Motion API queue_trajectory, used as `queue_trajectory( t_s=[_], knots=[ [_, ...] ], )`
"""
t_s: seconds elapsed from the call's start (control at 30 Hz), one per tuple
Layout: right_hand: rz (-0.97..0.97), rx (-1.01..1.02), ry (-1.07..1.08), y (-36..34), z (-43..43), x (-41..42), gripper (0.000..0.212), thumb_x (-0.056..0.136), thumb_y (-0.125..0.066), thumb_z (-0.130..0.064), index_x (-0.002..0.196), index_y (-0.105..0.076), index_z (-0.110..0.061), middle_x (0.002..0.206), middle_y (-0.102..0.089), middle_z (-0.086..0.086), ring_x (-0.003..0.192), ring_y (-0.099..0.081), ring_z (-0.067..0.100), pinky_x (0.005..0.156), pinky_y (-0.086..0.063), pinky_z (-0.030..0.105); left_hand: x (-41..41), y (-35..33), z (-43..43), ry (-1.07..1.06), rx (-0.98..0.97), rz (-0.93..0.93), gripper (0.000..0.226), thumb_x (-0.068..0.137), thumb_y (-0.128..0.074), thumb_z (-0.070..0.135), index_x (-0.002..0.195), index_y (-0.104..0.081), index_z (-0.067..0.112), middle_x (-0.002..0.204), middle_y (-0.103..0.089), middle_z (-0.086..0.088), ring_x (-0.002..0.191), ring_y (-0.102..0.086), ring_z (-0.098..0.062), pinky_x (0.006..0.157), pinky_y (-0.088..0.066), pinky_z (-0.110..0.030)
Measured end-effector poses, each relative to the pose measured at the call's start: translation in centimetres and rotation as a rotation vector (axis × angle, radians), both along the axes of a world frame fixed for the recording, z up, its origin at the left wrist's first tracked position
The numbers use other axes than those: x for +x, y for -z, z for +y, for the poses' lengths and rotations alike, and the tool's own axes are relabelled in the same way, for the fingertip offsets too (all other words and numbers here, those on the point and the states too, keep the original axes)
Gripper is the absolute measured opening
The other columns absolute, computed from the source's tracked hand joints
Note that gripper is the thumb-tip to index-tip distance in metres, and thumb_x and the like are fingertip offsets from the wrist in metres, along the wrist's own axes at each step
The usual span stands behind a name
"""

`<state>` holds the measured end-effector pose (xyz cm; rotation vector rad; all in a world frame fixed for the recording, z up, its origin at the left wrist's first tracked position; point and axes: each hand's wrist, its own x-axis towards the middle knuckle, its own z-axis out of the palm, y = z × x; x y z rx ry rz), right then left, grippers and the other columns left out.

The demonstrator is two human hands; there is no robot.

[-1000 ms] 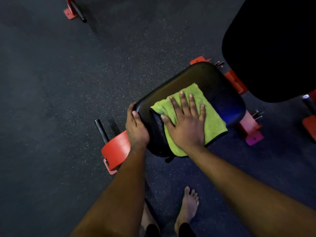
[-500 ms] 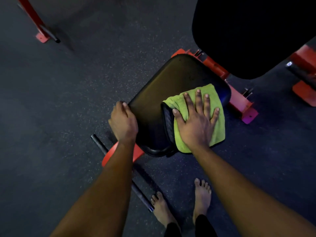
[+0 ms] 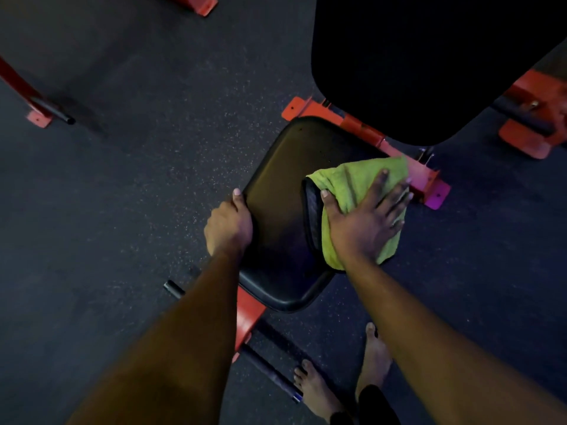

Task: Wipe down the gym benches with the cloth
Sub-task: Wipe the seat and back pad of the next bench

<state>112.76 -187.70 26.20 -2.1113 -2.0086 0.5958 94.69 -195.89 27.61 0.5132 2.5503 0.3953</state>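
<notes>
Two hands on the bench here, and the right hand (image 3: 362, 222) is doing the work: palm flat, fingers spread and straight, pressing the green cloth (image 3: 352, 176) onto the right edge of the black seat (image 3: 282, 185). No pinch, no curl, just an open palm bearing down. The cloth sits at the seat's far right corner, part on top and part draped over the side, its lower corner hanging past the padding above the dark floor (image 3: 122, 179).

Over on the other side, the left hand (image 3: 228, 225) grips the seat's left edge, thumb on top and fingers curled round and under, bracing it.

How far along? My read: mid-job on this one pad. The cloth is working the right rim, and the wide middle and left of the seat show a dull sheen, though the light is too dim to tell wiped from unwiped. The big black backrest (image 3: 414, 65) looms just beyond, with no cloth near it, so that looks like work to come. The red frame (image 3: 362, 130) runs beneath the gap between the two pads. More red equipment (image 3: 36, 118) stands at the upper left, well apart, possibly another bench waiting its turn.

Bare feet (image 3: 316, 391) are planted just beside the black bar (image 3: 270, 369) at the near end.
</notes>
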Motion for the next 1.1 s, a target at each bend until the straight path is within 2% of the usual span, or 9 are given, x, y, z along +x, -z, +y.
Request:
queue_trajectory(
  t_s=[0.17, 0.3, 0.4, 0.57, 0.63, 0.77, 0.93, 1.0, 1.1],
  knots=[
    [-0.153, 0.034, -0.055, -0.1, 2.4, -1.0, 0.104, 0.084, -0.03, -0.083, 0.159, -0.005, -0.016, 0.163, -0.001, 0.022, 0.149, -0.003, 0.044, 0.119, -0.012, 0.058, 0.0, 0.2, 0.0, 0.011, -0.009, 0.041, 0.069, 0.103, -0.018, 0.052, 0.123, -0.056, -0.003, 0.126, -0.057, -0.028, 0.117, -0.053, -0.042, 0.097, -0.038, -0.047],
    [-0.222, 0.017, -0.11, -0.7, 5.5, -3.8, 0.097, 0.087, -0.031, -0.078, 0.158, -0.014, -0.015, 0.164, -0.011, 0.018, 0.149, -0.008, 0.042, 0.118, -0.008, 0.058, -0.1, 0.6, 0.0, 0.013, -0.006, 0.038, 0.07, 0.103, -0.018, 0.052, 0.123, -0.057, -0.002, 0.125, -0.057, -0.028, 0.116, -0.053, -0.042, 0.097, -0.038, -0.046],
    [-0.215, 0.029, -0.269, -0.9, 7.7, -6.4, 0.091, 0.088, -0.035, -0.075, 0.156, -0.022, -0.016, 0.163, -0.021, 0.013, 0.148, -0.016, 0.038, 0.118, -0.008, 0.054, -0.1, 0.5, -0.1, 0.014, 0.006, 0.041, 0.07, 0.103, -0.017, 0.052, 0.124, -0.057, -0.001, 0.125, -0.057, -0.027, 0.116, -0.053, -0.042, 0.097, -0.038, -0.046],
    [-0.195, 0.16, -0.64, -0.8, 5.7, -4.2, 0.078, 0.094, -0.029, -0.068, 0.156, -0.026, -0.022, 0.164, -0.018, 0.008, 0.149, -0.017, 0.037, 0.119, -0.014, 0.055, 0.0, -0.1, 0.0, 0.01, 0.022, 0.019, 0.069, 0.103, -0.018, 0.052, 0.125, -0.056, -0.001, 0.127, -0.057, -0.027, 0.118, -0.052, -0.041, 0.098, -0.037, -0.046],
    [-0.201, 0.177, -0.796, -0.9, 4.3, -1.4, 0.074, 0.096, -0.026, -0.068, 0.157, -0.02, -0.026, 0.166, -0.012, 0.003, 0.152, -0.011, 0.032, 0.12, -0.014, 0.054, -0.1, -0.1, 0.0, 0.001, 0.021, 0.014, 0.069, 0.103, -0.019, 0.052, 0.124, -0.057, -0.001, 0.126, -0.057, -0.028, 0.117, -0.053, -0.042, 0.097, -0.038, -0.045],
    [-0.227, 0.139, -0.686, -1.2, 4.1, 1.0, 0.073, 0.097, -0.021, -0.069, 0.158, -0.014, -0.031, 0.167, -0.005, -0.002, 0.153, -0.005, 0.025, 0.121, -0.01, 0.053, -0.3, 0.1, 0.0, -0.02, 0.012, 0.012, 0.068, 0.103, -0.02, 0.052, 0.123, -0.058, -0.001, 0.125, -0.058, -0.028, 0.116, -0.053, -0.042, 0.097, -0.038, -0.046],
    [-0.216, 0.101, -0.473, -0.9, 7.6, -7.0, 0.073, 0.095, -0.028, -0.066, 0.156, -0.026, -0.027, 0.165, -0.016, 0.002, 0.151, -0.015, 0.029, 0.118, -0.012, 0.052, -0.5, 0.4, -0.2, -0.025, 0.024, 0.001, 0.066, 0.104, -0.021, 0.05, 0.125, -0.057, 0.0, 0.127, -0.057, -0.028, 0.117, -0.052, -0.043, 0.097, -0.038, -0.046],
    [-0.206, 0.071, -0.554, -0.9, 9.1, -10.6, 0.07, 0.095, -0.031, -0.065, 0.154, -0.029, -0.027, 0.164, -0.02, 0.0, 0.15, -0.015, 0.029, 0.118, -0.01, 0.05, -0.5, 0.5, -0.2, -0.035, 0.041, -0.015, 0.066, 0.104, -0.02, 0.05, 0.125, -0.057, -0.001, 0.128, -0.056, -0.028, 0.118, -0.052, -0.043, 0.098, -0.037, -0.046],
    [-0.222, 0.104, -0.833, -0.7, 8.8, -11.4, 0.069, 0.094, -0.03, -0.066, 0.152, -0.035, -0.029, 0.163, -0.024, -0.004, 0.151, -0.015, 0.028, 0.12, -0.009, 0.05, -0.6, 0.3, -0.4, -0.065, 0.068, -0.05, 0.064, 0.104, -0.022, 0.048, 0.127, -0.056, -0.001, 0.13, -0.055, -0.028, 0.12, -0.051, -0.043, 0.099, -0.036, -0.046]
  ],
)
